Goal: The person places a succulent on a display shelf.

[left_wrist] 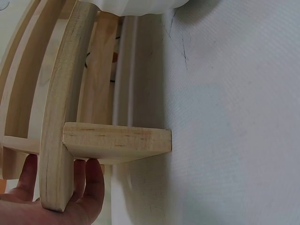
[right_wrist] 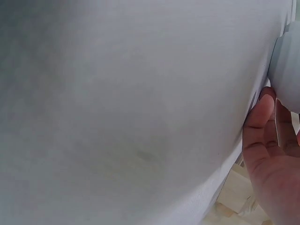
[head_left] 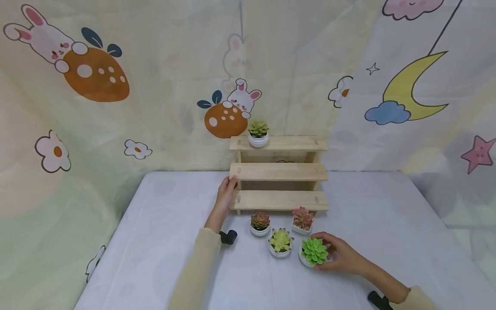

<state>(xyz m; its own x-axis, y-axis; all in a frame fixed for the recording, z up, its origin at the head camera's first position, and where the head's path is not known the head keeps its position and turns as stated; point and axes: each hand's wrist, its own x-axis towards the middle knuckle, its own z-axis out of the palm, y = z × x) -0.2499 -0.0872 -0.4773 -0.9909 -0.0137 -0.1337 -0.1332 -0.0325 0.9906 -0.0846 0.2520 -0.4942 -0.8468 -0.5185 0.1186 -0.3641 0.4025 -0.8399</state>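
My left hand grips the left end of a three-step wooden shelf stand. In the left wrist view, thumb and fingers sit on either side of a step's end board. My right hand holds a bright green potted succulent, thumb and fingers around its white pot. That pot is on or just above the table; I cannot tell which. Beside it stand a yellow-green succulent, a dark red one and a pink one in a squarish pot.
Another green succulent in a white pot stands on the stand's top step, left of its middle. The white-covered table ends at a patterned fabric backdrop behind the stand. Black wrist mounts sit at both sleeves.
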